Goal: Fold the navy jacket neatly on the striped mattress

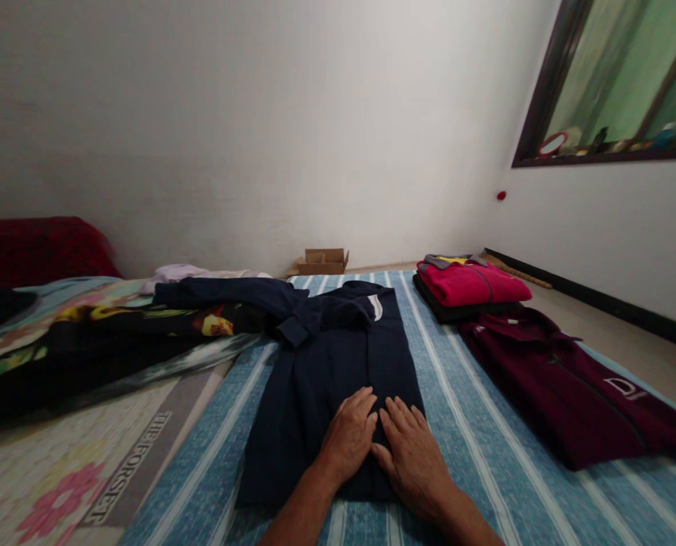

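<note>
A navy blue jacket [326,379] lies in front of me on the striped blue sheet [451,425]. Its right side is folded in, and one sleeve [229,294] stretches out to the left. My left hand [349,428] rests flat on the lower part of the jacket. Close beside it, my right hand [409,447] presses on the jacket's right side, its fingers stretched out. Neither hand grips the cloth.
A folded maroon jacket [576,387] lies to the right, with a stack of folded clothes topped by a pink garment [468,282] behind it. Dark patterned clothing [144,330] spreads on the left. A cardboard box [323,262] stands by the wall. A window [616,83] is at upper right.
</note>
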`<state>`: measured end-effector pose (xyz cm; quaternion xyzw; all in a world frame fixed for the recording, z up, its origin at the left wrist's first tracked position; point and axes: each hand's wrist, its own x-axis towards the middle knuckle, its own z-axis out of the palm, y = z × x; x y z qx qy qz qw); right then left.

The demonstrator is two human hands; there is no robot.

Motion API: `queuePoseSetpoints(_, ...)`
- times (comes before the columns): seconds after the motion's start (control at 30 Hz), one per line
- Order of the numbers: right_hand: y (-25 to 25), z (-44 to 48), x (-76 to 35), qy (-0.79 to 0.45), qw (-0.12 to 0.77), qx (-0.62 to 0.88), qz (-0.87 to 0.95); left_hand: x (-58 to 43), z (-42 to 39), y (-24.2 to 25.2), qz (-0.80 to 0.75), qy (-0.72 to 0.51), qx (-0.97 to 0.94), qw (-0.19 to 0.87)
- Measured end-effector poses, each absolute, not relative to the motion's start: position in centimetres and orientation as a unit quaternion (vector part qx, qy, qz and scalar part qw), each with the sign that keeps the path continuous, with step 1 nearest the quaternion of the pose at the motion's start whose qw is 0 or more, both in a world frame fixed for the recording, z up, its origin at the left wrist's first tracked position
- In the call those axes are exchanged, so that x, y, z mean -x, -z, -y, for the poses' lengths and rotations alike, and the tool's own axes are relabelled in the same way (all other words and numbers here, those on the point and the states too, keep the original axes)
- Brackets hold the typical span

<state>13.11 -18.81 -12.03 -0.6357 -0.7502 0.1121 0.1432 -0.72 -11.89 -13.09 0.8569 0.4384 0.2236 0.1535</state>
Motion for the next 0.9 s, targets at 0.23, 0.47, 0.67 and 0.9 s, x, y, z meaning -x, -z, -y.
queuePoseSetpoints(0.23, 12.3, 18.7, -13.2, -0.106, 0.145, 0.638, 0.749, 0.8, 11.7, 13.4, -0.434, -0.221, -0.861, 0.146)
queuePoseSetpoints(0.47, 12.9, 18.9, -13.2, -0.091, 0.149, 0.641, 0.747, 0.7, 11.8, 13.3, -0.437, -0.219, -0.860, 0.146)
queuePoseSetpoints(0.67, 13.1, 19.0, -13.2, -0.083, 0.147, 0.638, 0.751, 0.7, 11.9, 13.2, -0.431, -0.232, -0.859, 0.149)
queuePoseSetpoints(0.9, 12.8, 19.2, -13.1, -0.081, 0.132, 0.641, 0.752, 0.7, 12.2, 12.8, -0.429, -0.227, -0.859, 0.161)
